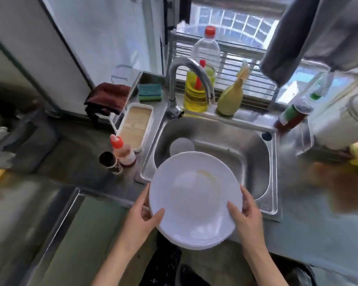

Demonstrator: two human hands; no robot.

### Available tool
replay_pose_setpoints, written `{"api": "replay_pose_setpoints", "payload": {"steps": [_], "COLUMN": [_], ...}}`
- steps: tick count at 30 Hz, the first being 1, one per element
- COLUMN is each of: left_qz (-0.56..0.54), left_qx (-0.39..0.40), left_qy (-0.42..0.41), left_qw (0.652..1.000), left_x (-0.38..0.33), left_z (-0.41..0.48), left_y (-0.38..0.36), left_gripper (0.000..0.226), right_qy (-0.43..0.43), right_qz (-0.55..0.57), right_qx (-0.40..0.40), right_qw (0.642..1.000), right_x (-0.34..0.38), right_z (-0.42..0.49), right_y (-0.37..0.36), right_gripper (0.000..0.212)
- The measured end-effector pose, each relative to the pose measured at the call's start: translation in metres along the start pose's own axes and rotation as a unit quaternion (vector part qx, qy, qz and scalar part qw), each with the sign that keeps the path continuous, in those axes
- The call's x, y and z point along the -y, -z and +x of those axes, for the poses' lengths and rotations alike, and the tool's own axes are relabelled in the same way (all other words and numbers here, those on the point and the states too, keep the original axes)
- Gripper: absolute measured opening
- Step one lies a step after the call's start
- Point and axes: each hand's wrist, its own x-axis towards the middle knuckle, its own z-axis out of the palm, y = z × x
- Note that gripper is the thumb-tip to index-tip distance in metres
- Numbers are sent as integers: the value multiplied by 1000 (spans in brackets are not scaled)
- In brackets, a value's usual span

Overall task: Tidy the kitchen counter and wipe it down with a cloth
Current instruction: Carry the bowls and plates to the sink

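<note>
1. I've got the white plate [194, 199] dead centre, held up over the near rim of the sink [256, 162], tilted a little toward me. A faint yellowish smear shows on its upper face.
2. The left hand [141, 217] grips the plate's left edge: thumb laid on top, fingers [146, 195] tucked round the rim and underneath.
3. The right hand [246, 215] mirrors it on the right edge, thumb on the face and the rest curled behind the rim. So both sets of fingers are clamped on the plate.
4. Down in the steel basin, just beyond the plate, lies a small white disc [181, 146]. I can't tell what it is.
5. The tap [186, 67] arches over the back of the sink.
6. Behind the tap there's a yellow oil bottle [194, 93], a clear bottle with a red cap [206, 48] and a pale green spray bottle [232, 100], all along the window ledge.
7. Left of the sink, on the surface [81, 162], stand an orange-capped bottle [122, 151] and a dark-capped bottle [111, 163], side by side.
8. Just behind them sits a long white tray [135, 124].
9. Farther back there's a green sponge [150, 91], and a dark red cloth [108, 98] is draped over a small rack.
10. Right of the sink a red-and-green bottle [291, 116] leans. It's blurred.
</note>
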Motion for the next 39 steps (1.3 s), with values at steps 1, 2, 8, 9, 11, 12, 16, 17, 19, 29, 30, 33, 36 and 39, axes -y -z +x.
{"api": "replay_pose_setpoints", "payload": {"steps": [1,2,8,9,11,12,16,17,19,29,30,33,36,39], "left_qz": [13,25,159,186,234,247,273,274,263,163,162,148,138,139], "left_qx": [12,30,123,122,117,115,136,149,174,111,99,80,75,53], "left_qy": [6,14,33,29,28,34,91,105,129,260,262,254,249,232], "left_qw": [1000,999,979,974,965,961,948,944,940,945,946,952,956,961], "left_x": [-1,-3,-15,-16,-11,-6,18,25,35,74,76,82,84,89], "left_z": [12,30,125,139,166,180,215,221,229,256,259,267,271,274], "left_y": [-3,-7,-43,-53,-70,-79,-114,-122,-135,-146,-146,-149,-153,-156], "left_gripper": [67,67,67,67,66,65,68,71,75,72,73,70,68,68], "right_qy": [-5,-12,-63,-73,-97,-107,-126,-135,-151,-188,-190,-197,-207,-213], "right_qz": [0,6,26,29,39,42,11,3,-6,-56,-60,-63,-59,-60], "right_qx": [-10,-30,-107,-115,-134,-146,-203,-204,-192,-123,-123,-127,-130,-135], "right_qw": [1000,999,992,990,985,983,971,970,970,973,972,970,968,966], "right_x": [-2,-5,-17,-20,-22,-24,-35,-40,-52,-93,-97,-110,-118,-123], "right_z": [6,16,78,91,117,131,184,195,213,263,266,274,278,279], "right_y": [1,4,17,19,23,24,28,30,33,38,36,32,33,32], "right_gripper": [52,52,51,51,51,51,49,48,47,47,47,46,45,44]}}
